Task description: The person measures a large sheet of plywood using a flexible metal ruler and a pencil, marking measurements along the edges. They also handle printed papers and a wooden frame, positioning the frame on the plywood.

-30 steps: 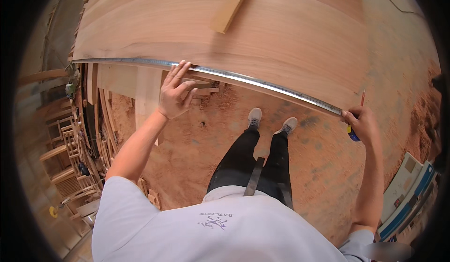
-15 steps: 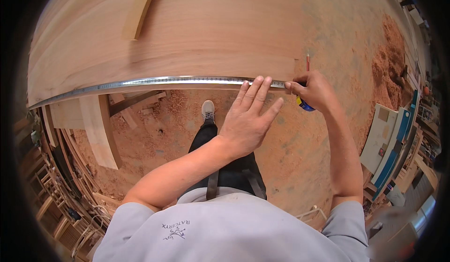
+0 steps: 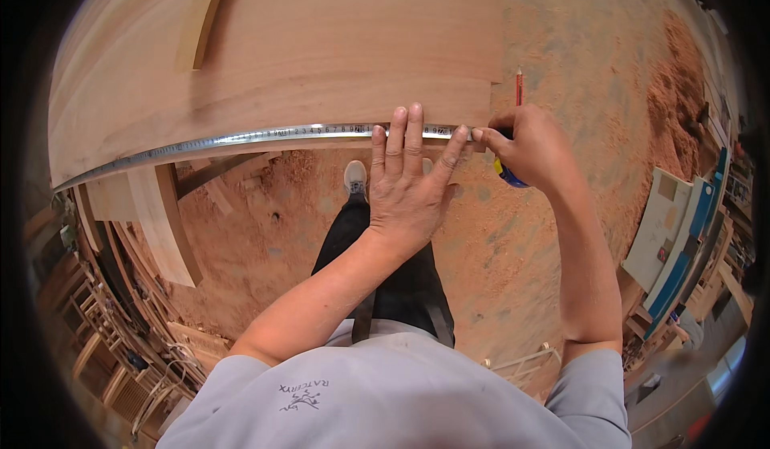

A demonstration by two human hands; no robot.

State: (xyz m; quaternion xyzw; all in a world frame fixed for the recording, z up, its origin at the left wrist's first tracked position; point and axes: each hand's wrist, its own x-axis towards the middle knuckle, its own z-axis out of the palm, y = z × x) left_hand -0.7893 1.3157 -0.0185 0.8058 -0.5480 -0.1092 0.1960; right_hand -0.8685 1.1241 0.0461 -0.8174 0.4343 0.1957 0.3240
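Pinching, with the right grip (image 3: 528,150), the end part of the metal tape blade (image 3: 301,133), close to the right corner of the wooden panel (image 3: 345,56). Showing the blue and yellow tape case (image 3: 510,178) just below these clamped fingers, and apparently carrying a red pencil (image 3: 520,88) in the same grip, pointing away from the body. Laying the left grip (image 3: 413,188) across the blade, fingers spread, clamping nothing, tips resting on the panel. Stretching the blade along the near edge, as far as the left corner.

Judging from this, probably measuring along that edge and reading near the right grip; for the next move, likely needing a flat, tight blade and steady fingers.

Seeing, farther out, a wooden strip (image 3: 200,36) over the panel, a dusty floor (image 3: 505,256), and a sawdust heap (image 3: 674,96) at the right.

Hiding some blade under the left fingers, and the pencil's lower end behind the right ones. Cutting off panel and strip at the top. Not managing to make out the blade's far-left marks.
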